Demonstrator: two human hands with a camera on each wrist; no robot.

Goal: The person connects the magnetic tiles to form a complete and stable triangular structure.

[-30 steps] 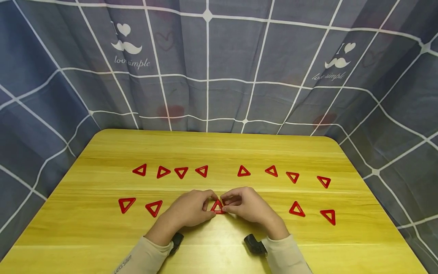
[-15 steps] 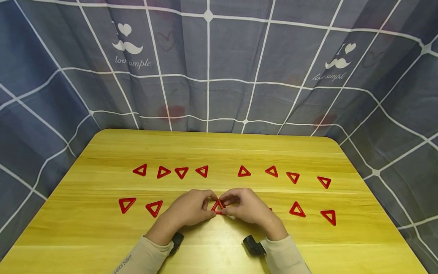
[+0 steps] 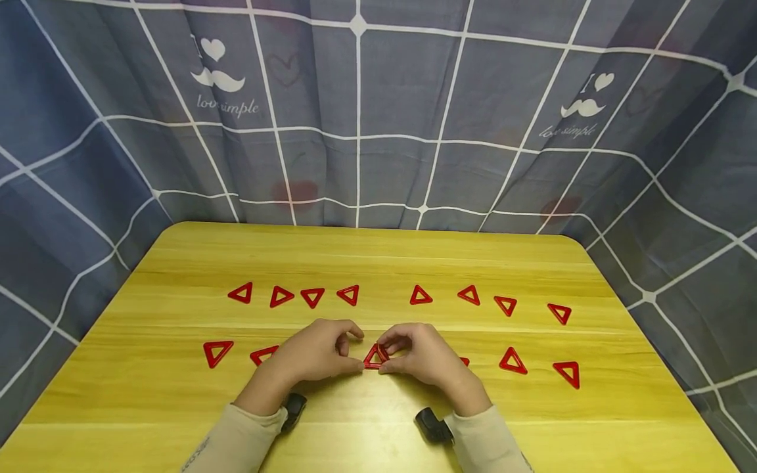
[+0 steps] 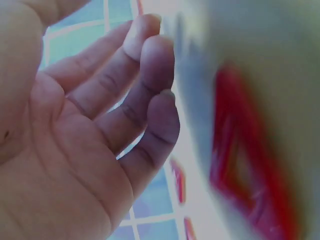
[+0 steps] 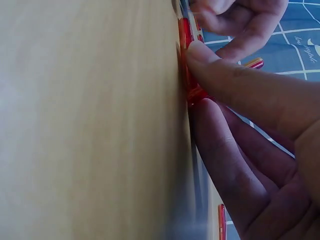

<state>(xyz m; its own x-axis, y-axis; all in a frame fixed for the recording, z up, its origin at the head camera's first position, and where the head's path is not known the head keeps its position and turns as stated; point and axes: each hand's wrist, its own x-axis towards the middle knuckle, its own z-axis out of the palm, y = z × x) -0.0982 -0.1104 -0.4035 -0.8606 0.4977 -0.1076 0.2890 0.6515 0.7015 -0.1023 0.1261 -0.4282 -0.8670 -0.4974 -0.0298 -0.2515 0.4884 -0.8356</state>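
A red triangular frame lies at the middle of the table, in front of the person. The right hand pinches it at its right side with thumb and fingers; a second red piece shows tilted up beside its right edge, partly hidden by the fingertips. In the right wrist view, a red bar end sticks out past the thumb. The left hand is just left of the frame, thumb tip near its lower left corner, holding nothing. Loosely bent, parted fingers show in the left wrist view, apart from the blurred red frame.
More red triangular frames lie spread on the yellow wooden table: a back row with several, such as one frame, and others nearer at left and right. A blue-grey checked curtain encloses the table's back and sides.
The left hand has let go of the red frame and drawn back left, its thumb and fingers spreading and partly covering a frame at left. The right hand stays at the middle frame.
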